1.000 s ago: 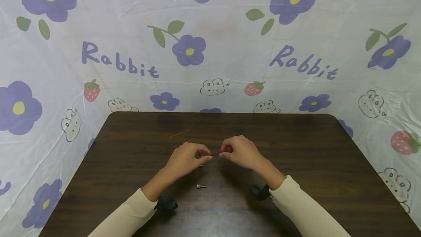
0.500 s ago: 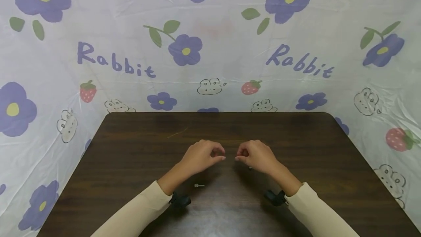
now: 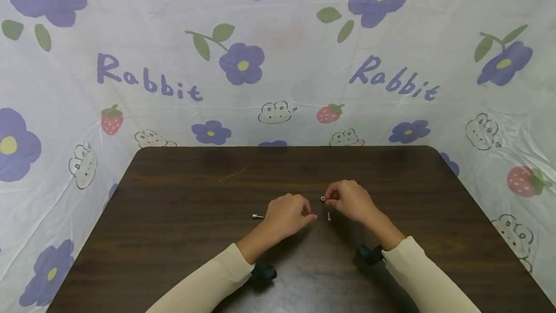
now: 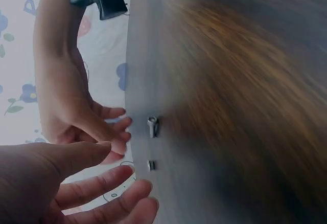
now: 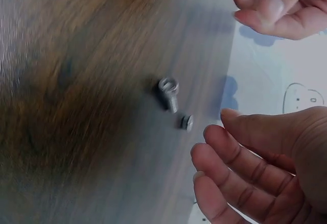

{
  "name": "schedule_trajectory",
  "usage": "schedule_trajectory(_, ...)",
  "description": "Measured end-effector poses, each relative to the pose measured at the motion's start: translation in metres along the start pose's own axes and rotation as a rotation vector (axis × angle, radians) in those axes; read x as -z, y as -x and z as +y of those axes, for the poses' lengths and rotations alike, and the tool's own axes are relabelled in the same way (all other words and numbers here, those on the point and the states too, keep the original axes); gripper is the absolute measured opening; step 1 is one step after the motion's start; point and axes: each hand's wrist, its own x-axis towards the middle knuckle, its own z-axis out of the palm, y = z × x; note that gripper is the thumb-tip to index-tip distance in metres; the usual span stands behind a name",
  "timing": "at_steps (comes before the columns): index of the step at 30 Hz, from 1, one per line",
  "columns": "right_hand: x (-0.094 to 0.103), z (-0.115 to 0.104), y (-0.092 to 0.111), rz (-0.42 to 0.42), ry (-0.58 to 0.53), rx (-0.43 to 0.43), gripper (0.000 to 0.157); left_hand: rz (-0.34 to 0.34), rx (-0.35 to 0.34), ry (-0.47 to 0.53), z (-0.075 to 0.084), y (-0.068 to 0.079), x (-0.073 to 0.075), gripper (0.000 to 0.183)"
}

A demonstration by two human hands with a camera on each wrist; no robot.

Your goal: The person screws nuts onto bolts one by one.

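Note:
A socket-head bolt [image 3: 328, 216] lies on the dark wooden table [image 3: 195, 182] between the hands, beside a small nut-like metal ring [image 3: 323, 198]. My right hand [image 3: 352, 200] hovers with curved, loose fingers, its fingertips close by the ring in the head view. In the right wrist view nothing sits between thumb and fingers, and the bolt [image 5: 168, 93] and ring [image 5: 187, 122] lie beyond the fingertips. My left hand [image 3: 288, 212] is just left of the bolt, empty, its fingers [image 4: 110, 183] loosely spread. Another bolt [image 3: 258, 216] shows at the left hand's outer side.
Both wrists wear black cameras; the left camera [image 3: 263, 272] and right camera [image 3: 370, 253] hang low over the tabletop. A cloth with flowers and rabbits [image 3: 278, 76] rises behind the table's far edge.
Both hands have moved right, the left one farther. The central bolt and ring have come into view, as has the bolt left of my left hand. The nearer bolt is now hidden behind the left forearm.

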Motion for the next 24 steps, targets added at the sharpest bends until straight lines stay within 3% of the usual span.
schedule_trajectory(8, -0.002, 0.010, -0.008, -0.027, 0.023, -0.006, 0.011, 0.003, 0.053, -0.069, 0.020, -0.010, -0.017, 0.027)
schedule_trajectory(16, -0.005, 0.013, -0.014, -0.082, 0.068, -0.019, 0.027, 0.002, 0.085, -0.179, 0.029, -0.021, -0.039, 0.041)
schedule_trajectory(24, -0.010, 0.014, -0.017, -0.078, 0.046, 0.002, 0.022, 0.014, 0.108, -0.241, 0.034, -0.027, -0.051, 0.036)
